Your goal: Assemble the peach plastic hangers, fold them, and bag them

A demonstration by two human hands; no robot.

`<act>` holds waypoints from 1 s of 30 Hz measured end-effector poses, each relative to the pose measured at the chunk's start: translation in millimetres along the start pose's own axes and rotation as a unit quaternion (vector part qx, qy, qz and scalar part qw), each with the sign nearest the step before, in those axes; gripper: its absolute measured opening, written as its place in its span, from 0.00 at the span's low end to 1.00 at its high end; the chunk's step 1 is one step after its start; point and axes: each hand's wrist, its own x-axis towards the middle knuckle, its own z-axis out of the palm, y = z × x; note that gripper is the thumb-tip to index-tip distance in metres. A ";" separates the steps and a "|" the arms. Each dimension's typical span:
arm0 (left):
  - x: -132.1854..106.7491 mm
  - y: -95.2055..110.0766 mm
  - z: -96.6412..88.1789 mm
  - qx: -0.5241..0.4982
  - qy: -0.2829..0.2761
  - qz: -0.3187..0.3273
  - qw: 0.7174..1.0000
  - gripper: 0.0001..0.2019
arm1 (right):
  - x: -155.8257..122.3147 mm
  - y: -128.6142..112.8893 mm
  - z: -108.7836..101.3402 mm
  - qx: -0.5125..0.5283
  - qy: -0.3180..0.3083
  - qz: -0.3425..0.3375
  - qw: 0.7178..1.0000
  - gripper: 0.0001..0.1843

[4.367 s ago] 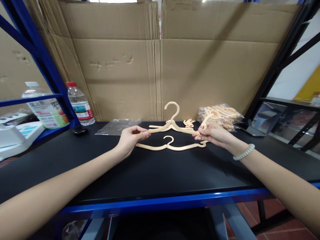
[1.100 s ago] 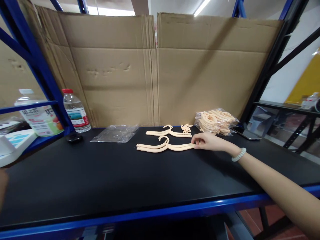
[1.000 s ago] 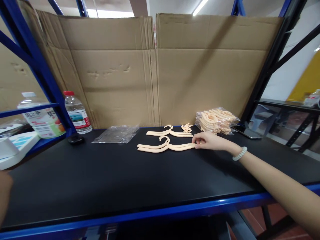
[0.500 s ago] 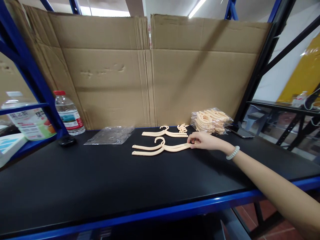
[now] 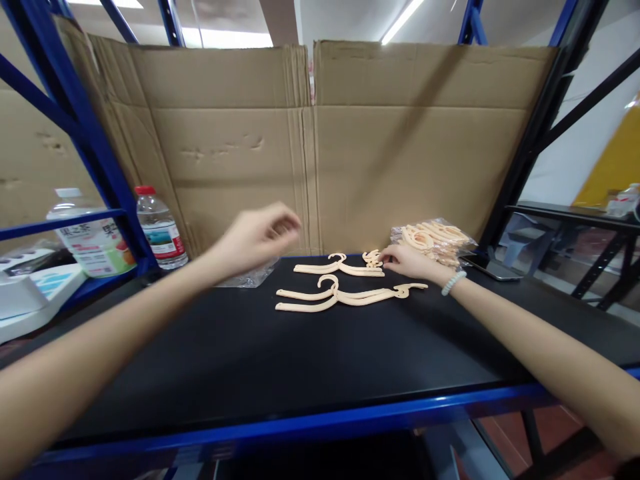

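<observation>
Two cream plastic hangers [image 5: 345,297] lie stacked flat on the black shelf top [image 5: 300,360]. A third hanger [image 5: 340,268] lies just behind them, with a small heap of cream hook pieces [image 5: 372,257] at its right end. My right hand [image 5: 407,261], with a bead bracelet on the wrist, rests at that heap; its fingers are drawn together at the pieces and hide what they pinch. My left hand [image 5: 255,237] hangs in the air above the shelf's left middle, fingers loosely curled and blurred by motion, touching nothing.
A clear bag of cream hangers [image 5: 433,239] sits at the back right, a phone [image 5: 493,268] beside it. An empty clear bag [image 5: 250,277] lies behind my left hand. A water bottle [image 5: 157,227] and a juice bottle [image 5: 93,237] stand at the left. Cardboard [image 5: 310,153] walls the back.
My right hand has left the end of the near stacked hangers and moved back to the hook pieces. My left arm has swung in from the left and is raised over the shelf.
</observation>
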 end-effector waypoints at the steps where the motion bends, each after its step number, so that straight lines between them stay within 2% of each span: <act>1: 1.2 -5.1 15.1 0.020 -0.030 0.000 0.999 0.11 | 6.9 4.9 2.6 -0.011 0.001 -0.002 1.000 0.12; 4: 6.4 -29.2 67.7 0.082 -0.137 -0.004 0.987 0.12 | 23.2 18.6 12.1 -0.041 0.000 -0.008 0.999 0.17; 6: 10.4 -47.9 96.8 0.089 -0.142 -0.008 0.986 0.13 | 30.4 25.7 18.6 -0.055 -0.009 -0.020 0.998 0.20; 9: 15.9 -69.6 120.0 0.086 -0.153 -0.001 0.985 0.12 | 37.3 31.4 26.2 -0.066 -0.022 -0.044 0.997 0.21; 14: 22.4 -83.4 128.0 0.075 -0.146 -0.002 0.986 0.11 | 42.6 30.8 30.6 -0.083 -0.035 -0.058 0.994 0.16; 20: 27.8 -80.6 132.2 0.058 -0.136 -0.018 0.989 0.06 | 40.6 27.5 26.9 -0.092 -0.023 -0.056 0.994 0.12; 26: 28.0 -72.9 121.4 0.028 -0.120 -0.072 0.990 0.06 | 36.5 28.8 25.0 -0.080 0.000 -0.038 0.996 0.16; 30: 21.4 -69.0 114.8 0.011 -0.080 -0.109 0.991 0.06 | 37.7 29.0 27.2 -0.061 0.004 -0.047 0.997 0.13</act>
